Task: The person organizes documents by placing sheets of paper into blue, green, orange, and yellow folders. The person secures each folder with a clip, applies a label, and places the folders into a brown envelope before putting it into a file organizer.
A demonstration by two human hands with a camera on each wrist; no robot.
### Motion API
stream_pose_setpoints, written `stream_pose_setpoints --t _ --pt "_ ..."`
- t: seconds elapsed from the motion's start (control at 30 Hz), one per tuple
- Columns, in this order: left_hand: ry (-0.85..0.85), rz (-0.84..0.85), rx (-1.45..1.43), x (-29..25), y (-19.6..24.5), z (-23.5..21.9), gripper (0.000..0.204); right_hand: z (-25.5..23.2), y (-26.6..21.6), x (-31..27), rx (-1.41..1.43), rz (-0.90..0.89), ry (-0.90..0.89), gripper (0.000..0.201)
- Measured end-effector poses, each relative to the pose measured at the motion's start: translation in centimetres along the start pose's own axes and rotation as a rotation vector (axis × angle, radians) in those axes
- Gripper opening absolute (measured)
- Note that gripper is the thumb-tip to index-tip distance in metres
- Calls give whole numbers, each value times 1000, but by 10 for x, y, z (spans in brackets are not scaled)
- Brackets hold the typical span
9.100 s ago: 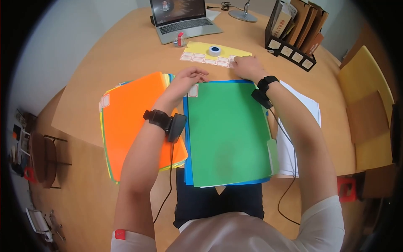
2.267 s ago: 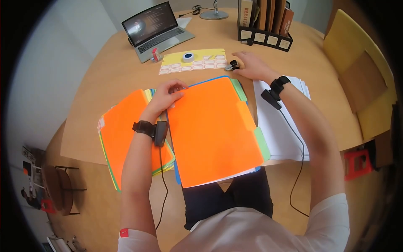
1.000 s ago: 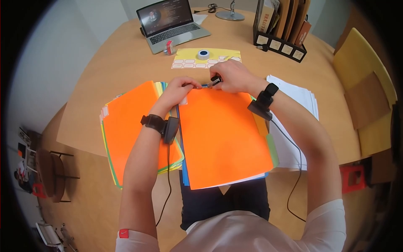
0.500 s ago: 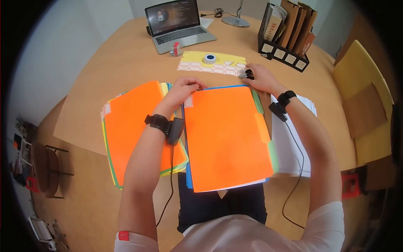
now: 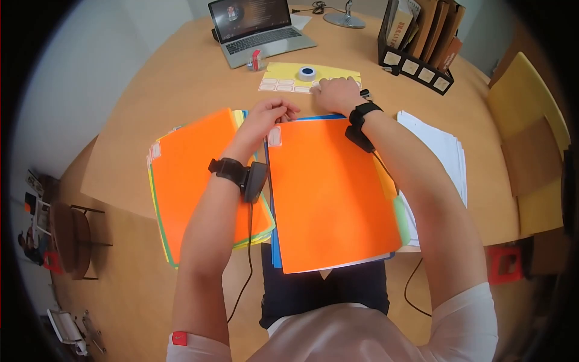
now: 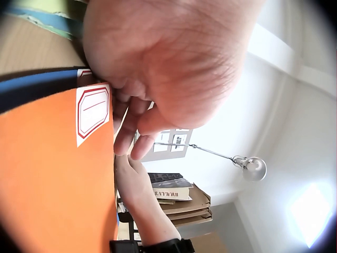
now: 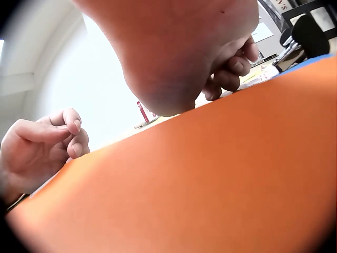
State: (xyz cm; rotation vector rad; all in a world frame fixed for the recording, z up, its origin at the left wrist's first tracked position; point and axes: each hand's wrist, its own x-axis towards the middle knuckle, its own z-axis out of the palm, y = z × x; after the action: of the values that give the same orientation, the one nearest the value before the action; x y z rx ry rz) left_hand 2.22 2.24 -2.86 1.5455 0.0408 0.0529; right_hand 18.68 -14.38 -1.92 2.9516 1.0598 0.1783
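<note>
An orange file folder (image 5: 338, 199) with a red-bordered label (image 5: 275, 136) lies on top of a pile before me, with blue and green folder edges showing under it. My left hand (image 5: 271, 116) rests at its top left corner with loosely bent fingers, nothing visible between them. Beyond the top edge, my right hand (image 5: 339, 93) is over the sheet of blank labels (image 5: 277, 85), its curled fingertips down at the labels. The palm hides what the thumb touches. Beside it lies a small tool with black grips and metal parts (image 5: 366, 95).
Another folder stack (image 5: 193, 181), orange on top, sits at the left, white papers (image 5: 434, 151) at the right. A white tape roll (image 5: 307, 73) is on the yellow sheet (image 5: 338, 72). Further back are a laptop (image 5: 265, 39), a small red-and-clear object (image 5: 256, 60) and a black file holder (image 5: 416, 69).
Earlier the top folder was green; now it is orange. My right hand held the black-gripped tool at the top edge, set it down at the right, then moved left onto the labels.
</note>
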Motion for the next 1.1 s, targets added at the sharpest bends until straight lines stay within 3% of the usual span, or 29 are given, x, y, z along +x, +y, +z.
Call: stream_pose_setpoints --t 0.2,0.4,0.53,0.63,0.73,0.87,0.9,1.0,1.1 --pt "-8 7 -23 5 -1 -4 25 0 11 3 -23 -46 -27 33" --pt "33 7 -55 -1 3 -1 27 -27 -12 -31 341 -122 322 30" --pt "84 37 -100 4 -5 -3 29 -39 -49 -71 360 -349 204 36" --pt "118 -16 -134 0 5 2 34 -47 -70 -85 246 -410 -77 41" --pt "113 -26 -115 0 2 0 38 -26 -79 -80 204 -438 -52 46" --pt "104 17 -66 1 -2 -1 41 -26 -82 -79 273 -431 -12 34" --pt "111 16 -44 0 0 0 43 -28 -80 -81 261 -390 -50 30" --pt "82 43 -6 4 -3 -4 44 -41 -44 -95 325 -412 112 28" --pt "110 51 5 4 0 -2 43 -75 15 -127 526 -182 176 25"
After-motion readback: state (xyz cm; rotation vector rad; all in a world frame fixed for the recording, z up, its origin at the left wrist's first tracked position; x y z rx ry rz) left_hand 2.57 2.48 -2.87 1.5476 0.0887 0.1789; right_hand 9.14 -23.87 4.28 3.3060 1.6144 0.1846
